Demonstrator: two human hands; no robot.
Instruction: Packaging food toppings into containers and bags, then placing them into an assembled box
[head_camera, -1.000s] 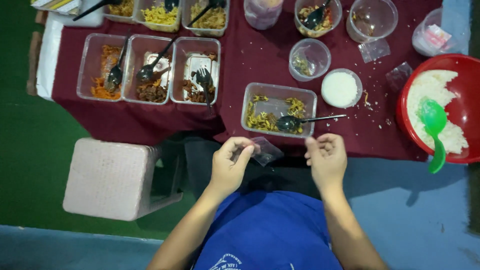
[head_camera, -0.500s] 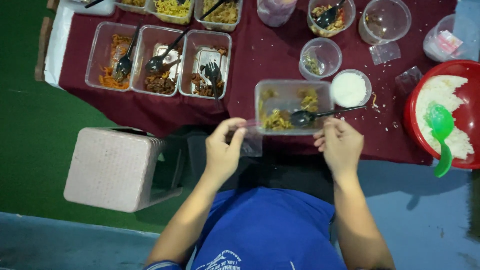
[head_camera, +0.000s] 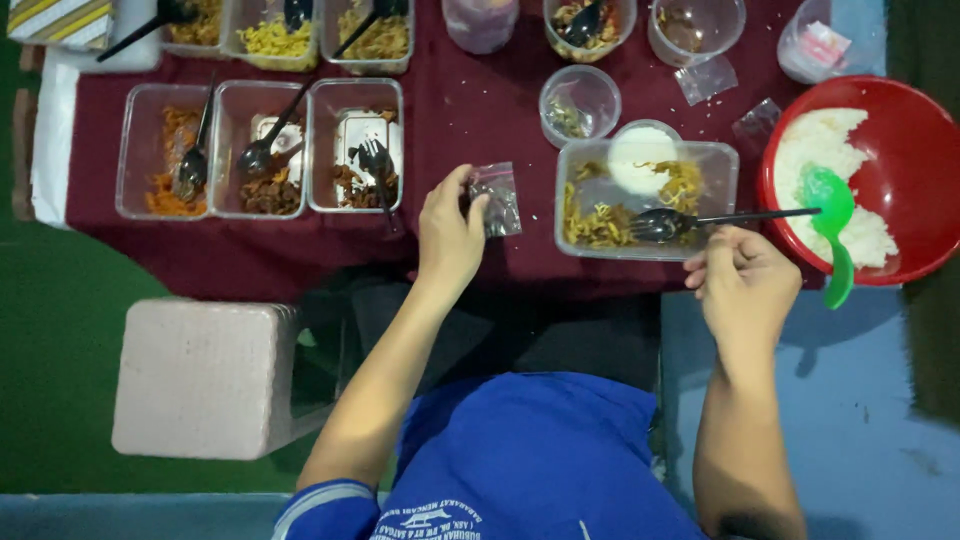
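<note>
A small clear bag (head_camera: 496, 198) is being pinched by the left hand (head_camera: 448, 235) fingers. The right hand (head_camera: 745, 285), fingers curled on nothing, is being kept near the spoon (head_camera: 700, 220) in the noodle tub (head_camera: 645, 200); scooping likely needs a grip on that handle.

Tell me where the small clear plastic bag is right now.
In the head view, the small clear plastic bag is pinched in the left hand over the maroon tablecloth, just left of the clear container of yellow noodles.

Small clear plastic bag (head_camera: 496, 198), seemingly empty, pinched upright over the maroon tablecloth (head_camera: 500, 110).
</note>
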